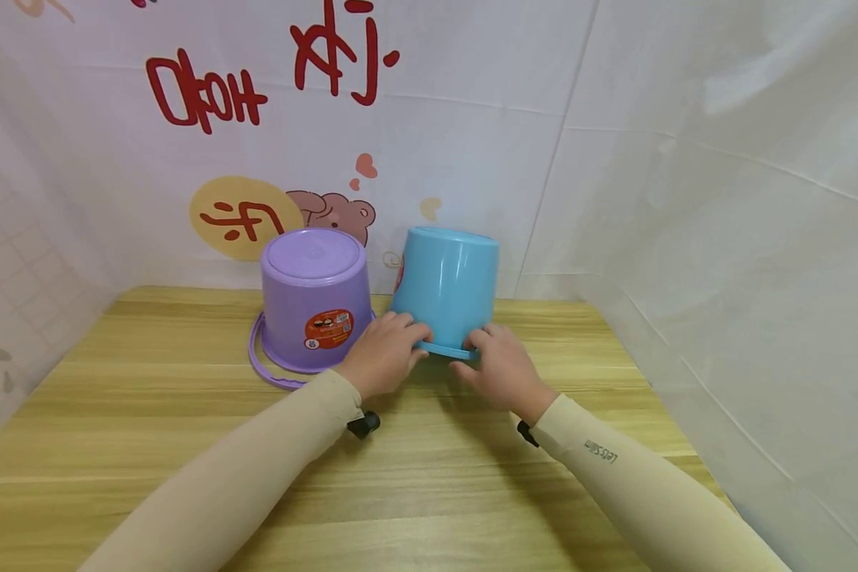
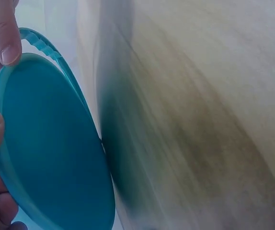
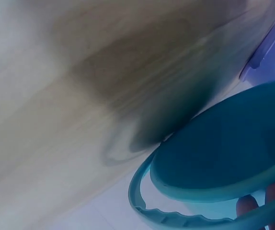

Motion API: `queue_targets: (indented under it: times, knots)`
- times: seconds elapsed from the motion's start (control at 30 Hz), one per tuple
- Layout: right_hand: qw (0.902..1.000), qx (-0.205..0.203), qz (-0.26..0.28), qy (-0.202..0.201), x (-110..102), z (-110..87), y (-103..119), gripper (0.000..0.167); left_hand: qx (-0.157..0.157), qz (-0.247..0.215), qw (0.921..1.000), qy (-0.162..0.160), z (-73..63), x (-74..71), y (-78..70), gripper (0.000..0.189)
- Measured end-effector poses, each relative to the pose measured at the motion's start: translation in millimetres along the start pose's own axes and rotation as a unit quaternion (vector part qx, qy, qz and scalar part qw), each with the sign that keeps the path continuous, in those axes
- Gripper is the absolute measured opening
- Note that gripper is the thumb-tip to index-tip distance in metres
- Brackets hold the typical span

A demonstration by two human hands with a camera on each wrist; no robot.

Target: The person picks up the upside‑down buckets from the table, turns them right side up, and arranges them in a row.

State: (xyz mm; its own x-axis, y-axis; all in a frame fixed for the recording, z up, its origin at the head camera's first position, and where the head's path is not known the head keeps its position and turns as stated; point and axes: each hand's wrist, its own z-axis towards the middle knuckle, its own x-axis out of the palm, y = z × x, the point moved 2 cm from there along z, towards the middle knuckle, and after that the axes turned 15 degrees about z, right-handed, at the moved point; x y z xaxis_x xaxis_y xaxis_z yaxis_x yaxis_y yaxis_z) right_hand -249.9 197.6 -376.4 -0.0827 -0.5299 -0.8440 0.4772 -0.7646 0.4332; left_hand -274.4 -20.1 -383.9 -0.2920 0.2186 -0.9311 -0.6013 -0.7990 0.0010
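A light blue bucket (image 1: 450,286) is upside down and tilted, its near rim raised off the table. My left hand (image 1: 386,353) grips that rim at its left, and my right hand (image 1: 504,365) grips it at its right, thumbs underneath. In the left wrist view, the bucket's dark inside (image 2: 56,143) shows through its mouth, with fingers and thumbs along the rim. The ridged blue handle (image 3: 176,220) hangs beside the rim in the right wrist view. Just left of my left hand, a purple bucket (image 1: 314,294) stands upside down, a red label on its side.
The purple bucket's handle (image 1: 268,373) lies on the wooden table (image 1: 372,508) around its base. Behind both buckets hangs a white printed sheet (image 1: 457,135), and another white sheet (image 1: 743,238) runs along the right edge.
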Motion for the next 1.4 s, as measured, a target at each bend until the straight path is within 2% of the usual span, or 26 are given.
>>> queue_targets:
  times: [0.47,0.63,0.87,1.13,1.27,1.4]
  knots:
    - [0.9966,-0.056,-0.001,-0.060,-12.2,8.1,6.7,0.029,-0.016,-0.051,0.9979,-0.036,6.7,-14.4,5.4,0.017]
    - [0.9929,-0.087,0.005,-0.081,-18.3,11.9,11.5,0.029,-0.022,-0.068,0.9956,-0.060,10.0,-19.7,6.9,0.017]
    - [0.9800,-0.158,0.001,-0.120,-28.3,16.6,18.0,0.041,-0.034,-0.109,0.9913,-0.067,12.9,-31.9,6.8,0.022]
    - [0.9628,-0.230,0.000,-0.143,-36.3,19.1,19.1,0.061,-0.051,-0.162,0.9834,-0.063,17.5,-45.6,7.0,0.024]
    - [0.9517,-0.269,-0.003,-0.148,-39.1,22.1,18.5,0.065,-0.062,-0.178,0.9802,-0.060,19.0,-50.4,7.2,0.025]
    - [0.9451,-0.292,-0.003,-0.147,-42.6,25.3,18.9,0.060,-0.073,-0.194,0.9768,-0.054,20.3,-54.1,6.5,0.025]
